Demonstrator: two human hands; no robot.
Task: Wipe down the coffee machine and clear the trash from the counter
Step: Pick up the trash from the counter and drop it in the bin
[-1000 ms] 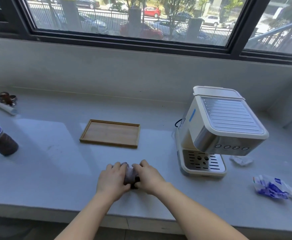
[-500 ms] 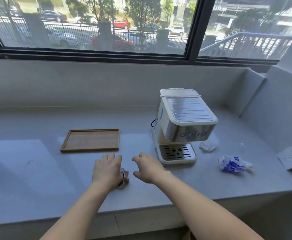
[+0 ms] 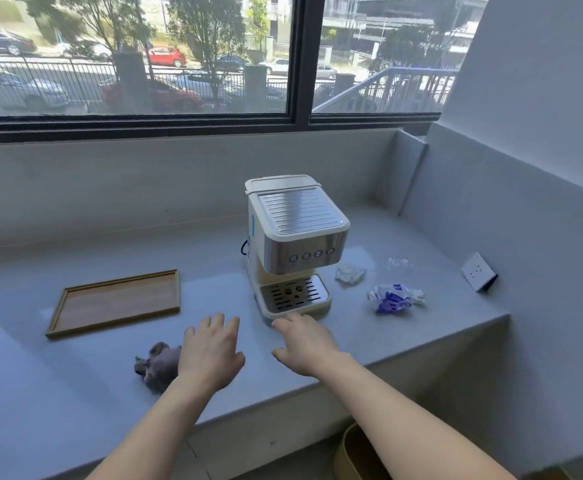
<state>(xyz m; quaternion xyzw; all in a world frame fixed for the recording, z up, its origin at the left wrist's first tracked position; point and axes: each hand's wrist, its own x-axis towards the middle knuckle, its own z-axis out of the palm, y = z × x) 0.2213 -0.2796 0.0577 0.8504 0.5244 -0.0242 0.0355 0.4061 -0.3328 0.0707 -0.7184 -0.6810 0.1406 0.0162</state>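
Both hands, left (image 3: 210, 355) and right (image 3: 305, 344), hover spread and empty over the smooth grey tabletop (image 3: 352, 344). A boxy cream coffee machine (image 3: 295, 244) stands behind; the bunched cloth (image 3: 158, 365) lies left, crumpled wrappers (image 3: 394, 297) right.

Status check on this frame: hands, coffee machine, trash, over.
Left hand and right hand open, empty. Cloth on counter beside left hand. Coffee machine untouched; trash pieces on counter right of it. Path clear.
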